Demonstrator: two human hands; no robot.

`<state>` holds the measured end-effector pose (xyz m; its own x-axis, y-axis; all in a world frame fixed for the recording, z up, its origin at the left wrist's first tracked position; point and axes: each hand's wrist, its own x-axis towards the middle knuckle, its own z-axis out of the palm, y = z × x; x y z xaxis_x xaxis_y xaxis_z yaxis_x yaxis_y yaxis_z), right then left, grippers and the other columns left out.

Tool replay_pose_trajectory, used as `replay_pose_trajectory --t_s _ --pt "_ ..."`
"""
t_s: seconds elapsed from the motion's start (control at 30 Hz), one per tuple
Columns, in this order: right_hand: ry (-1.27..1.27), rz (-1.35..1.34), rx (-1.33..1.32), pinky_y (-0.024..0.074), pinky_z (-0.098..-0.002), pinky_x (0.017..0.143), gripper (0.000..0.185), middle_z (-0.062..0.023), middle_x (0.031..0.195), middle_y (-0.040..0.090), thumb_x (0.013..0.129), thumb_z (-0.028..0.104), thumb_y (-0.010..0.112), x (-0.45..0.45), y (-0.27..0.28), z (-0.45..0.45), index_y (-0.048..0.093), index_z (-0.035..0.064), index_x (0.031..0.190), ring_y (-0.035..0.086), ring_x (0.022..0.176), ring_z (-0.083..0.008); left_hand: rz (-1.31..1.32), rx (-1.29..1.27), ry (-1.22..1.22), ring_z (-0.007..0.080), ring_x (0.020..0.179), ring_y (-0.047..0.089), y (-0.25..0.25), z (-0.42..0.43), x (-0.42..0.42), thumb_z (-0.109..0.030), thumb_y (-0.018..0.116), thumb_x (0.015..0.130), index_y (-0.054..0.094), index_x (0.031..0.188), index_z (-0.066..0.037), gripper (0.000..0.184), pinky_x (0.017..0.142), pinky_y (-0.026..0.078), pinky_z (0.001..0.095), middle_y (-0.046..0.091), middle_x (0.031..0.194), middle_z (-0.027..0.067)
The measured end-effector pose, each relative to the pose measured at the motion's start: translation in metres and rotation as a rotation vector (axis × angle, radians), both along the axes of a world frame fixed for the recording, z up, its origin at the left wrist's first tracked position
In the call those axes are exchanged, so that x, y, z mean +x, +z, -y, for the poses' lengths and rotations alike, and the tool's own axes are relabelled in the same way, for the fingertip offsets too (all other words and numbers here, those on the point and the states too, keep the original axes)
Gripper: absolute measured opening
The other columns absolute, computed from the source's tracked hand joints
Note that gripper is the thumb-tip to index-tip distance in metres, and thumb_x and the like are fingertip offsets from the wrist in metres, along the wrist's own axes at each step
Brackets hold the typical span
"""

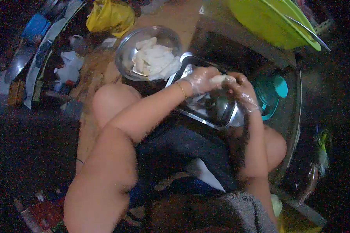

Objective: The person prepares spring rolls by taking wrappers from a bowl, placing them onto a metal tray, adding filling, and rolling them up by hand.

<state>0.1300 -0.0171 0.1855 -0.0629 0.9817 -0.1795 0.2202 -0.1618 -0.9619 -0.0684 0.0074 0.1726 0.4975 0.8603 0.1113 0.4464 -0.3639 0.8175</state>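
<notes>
Both my hands wear clear plastic gloves and meet above a shiny metal tray (206, 123). Between them is a small whitish piece (219, 79), too blurred to identify. My left hand (201, 79), with a thin gold band at its wrist, has its fingers closed on the piece's left side. The fingers of my right hand (243, 91) are bent around its right end. Just left of the tray stands a round metal bowl (122, 58) holding pale, soft-looking pieces (155, 60). Some pale bits lie in the tray, partly hidden under my hands.
A yellow plastic bag (111, 17) lies behind the bowl. A large green basin (276, 23) stands at the back right. Right of my right hand is a teal container (268, 91). White items (70, 66) and a blue object (37, 26) are at the left.
</notes>
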Motion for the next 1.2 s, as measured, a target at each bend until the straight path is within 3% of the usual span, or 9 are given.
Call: replay_pose_trajectory --t_s 0.17,0.3,0.4,0.47,0.7,0.93,1.0,1.1,1.2 --pt "-0.207 -0.111 -0.045 0.0446 -0.0237 0.052 0.036 -0.0063 0.09 0.062 0.081 0.028 0.07 0.016 0.004 -0.004 0.055 0.0027 0.104 0.059 0.067 -0.0131 -0.097 0.07 0.447 0.0343 0.09 0.062 -0.016 -0.056 -0.069 -0.038 0.071 0.072 0.066 0.095 -0.006 0.04 0.081 0.048 0.0397 0.065 0.094 0.0171" --pt "-0.231 -0.237 -0.06 0.0454 -0.0229 0.055 0.033 -0.0073 0.093 0.062 0.083 0.022 0.068 0.021 0.0 -0.001 0.055 0.0018 0.106 0.06 0.07 -0.0135 -0.748 0.422 0.599 0.0357 0.092 0.061 -0.093 -0.116 -0.175 -0.045 0.057 0.079 0.066 0.101 -0.003 0.048 0.085 0.046 0.0432 0.064 0.098 0.0198" --pt "-0.186 -0.22 -0.015 0.0462 -0.0233 0.058 0.031 -0.0075 0.094 0.062 0.084 0.02 0.066 0.025 -0.006 0.0 0.056 0.0007 0.106 0.06 0.072 -0.014 -0.366 0.078 1.003 0.0349 0.098 0.06 -0.136 -0.14 -0.235 -0.042 0.055 0.081 0.067 0.096 -0.003 0.044 0.086 0.046 0.0423 0.064 0.103 0.0201" --pt "-0.161 -0.263 -0.004 0.0466 -0.0234 0.059 0.031 -0.0065 0.093 0.062 0.085 0.019 0.065 0.021 0.01 0.009 0.056 -0.0003 0.108 0.06 0.073 -0.014 -0.474 0.248 0.993 0.0341 0.101 0.06 -0.167 -0.154 -0.277 -0.043 0.055 0.08 0.068 0.096 -0.003 0.044 0.088 0.045 0.0417 0.063 0.105 0.0202" --pt "-0.229 -0.346 0.07 0.0485 -0.0248 0.061 0.028 -0.0061 0.087 0.064 0.083 0.015 0.066 0.058 0.031 0.02 0.06 0.0004 0.106 0.061 0.073 -0.0154 -1.159 0.021 1.165 0.0328 0.104 0.058 -0.085 -0.105 -0.308 -0.048 0.056 0.078 0.066 0.103 -0.005 0.05 0.091 0.045 0.0405 0.062 0.108 0.0203" --pt "-0.223 -0.164 0.204 0.0523 -0.0403 0.075 0.04 -0.0142 0.107 0.057 0.079 0.012 0.068 0.156 0.108 0.069 0.055 -0.0034 0.114 0.06 0.092 -0.0271 -1.43 -0.028 1.105 0.0314 0.108 0.057 0.034 -0.057 -0.232 -0.052 0.058 0.075 0.063 0.109 -0.007 0.056 0.093 0.044 0.0393 0.061 0.111 0.0205" --pt "-0.376 -0.629 0.145 0.052 -0.0435 0.082 0.044 -0.0193 0.106 0.058 0.079 0.009 0.067 0.164 0.156 0.109 0.052 -0.0067 0.116 0.058 0.099 -0.031 -1.432 0.022 1.148 0.031 0.109 0.057 0.081 -0.034 -0.189 -0.054 0.058 0.075 0.063 0.111 -0.008 0.058 0.094 0.044 0.0389 0.061 0.112 0.0205" --pt "0.011 -0.774 0.42 0.0487 -0.0432 0.086 0.045 -0.0226 0.109 0.056 0.081 0.015 0.065 0.167 0.172 0.083 0.05 -0.0079 0.117 0.056 0.102 -0.0315 -1.29 0.188 1.222 0.0304 0.11 0.056 0.135 -0.054 -0.158 -0.056 0.059 0.074 0.062 0.113 -0.009 0.061 0.095 0.043 0.0384 0.06 0.113 0.0206" --pt "-0.06 -1.04 0.326 0.0489 -0.041 0.082 0.042 -0.0229 0.111 0.056 0.085 0.021 0.061 0.207 0.22 0.135 0.051 -0.0039 0.117 0.057 0.098 -0.0304 -0.83 0.612 1.279 0.0288 0.104 0.06 0.188 -0.014 -0.089 -0.052 0.061 0.076 0.064 0.109 -0.009 0.054 0.09 0.046 0.0379 0.063 0.108 0.0181"
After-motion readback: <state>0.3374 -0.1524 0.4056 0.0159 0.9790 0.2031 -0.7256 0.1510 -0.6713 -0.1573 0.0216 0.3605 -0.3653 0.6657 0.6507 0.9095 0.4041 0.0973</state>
